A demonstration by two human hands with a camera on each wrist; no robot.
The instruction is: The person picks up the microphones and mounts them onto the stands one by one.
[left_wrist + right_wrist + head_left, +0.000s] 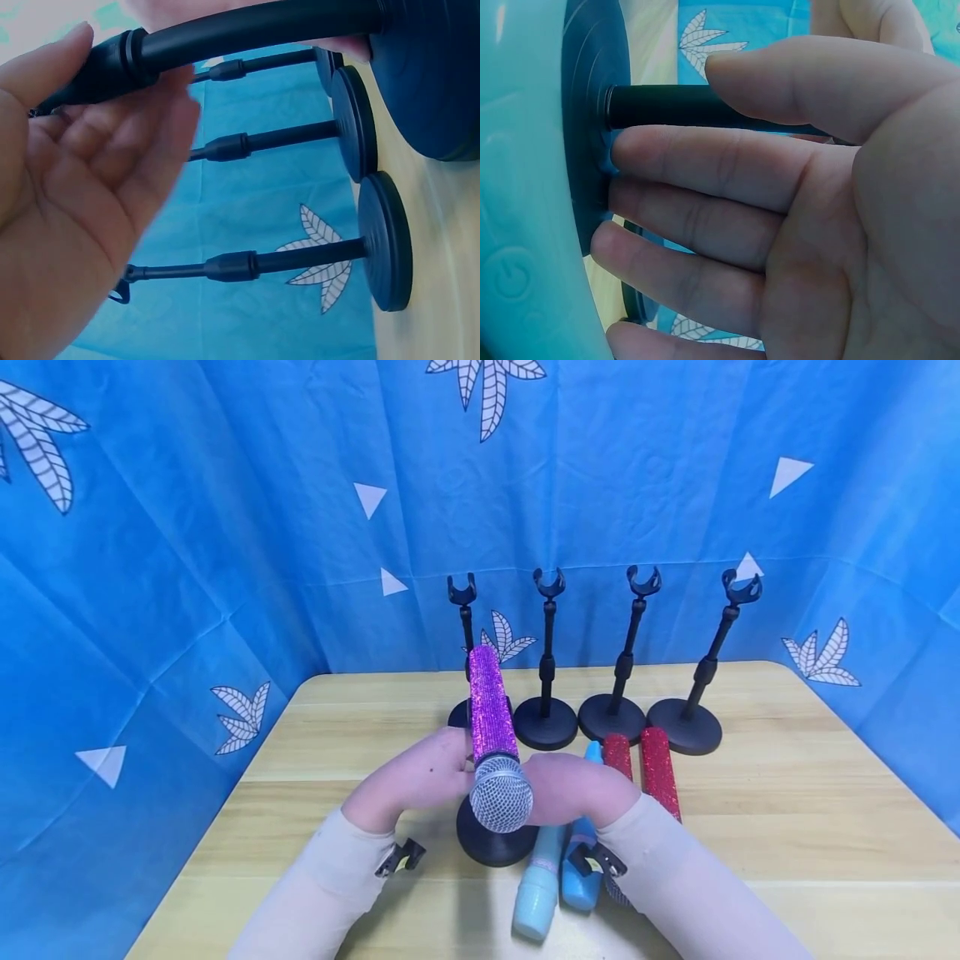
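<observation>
A microphone with a glittery purple handle (491, 702) and a silver mesh head sits on top of a black microphone stand, its head towards me. Just under it, both hands are at that stand's pole (262, 30). My left hand (427, 772) holds the thick collar between thumb and fingers. Lower down, my right hand (573, 785) pinches the pole with the thumb across it and the fingers stretched along it towards the round base (491, 843). The base rests on the table. In the head view the microphone hides most of the pole.
Behind stands a row of several black microphone stands (546, 727) with bare clips. Right of the held stand lie a light blue microphone (540, 893), a darker blue one (581, 885) and two glittery red ones (660, 768), partly under my right arm. Blue curtain (637, 460) surrounds the wooden table (315, 760).
</observation>
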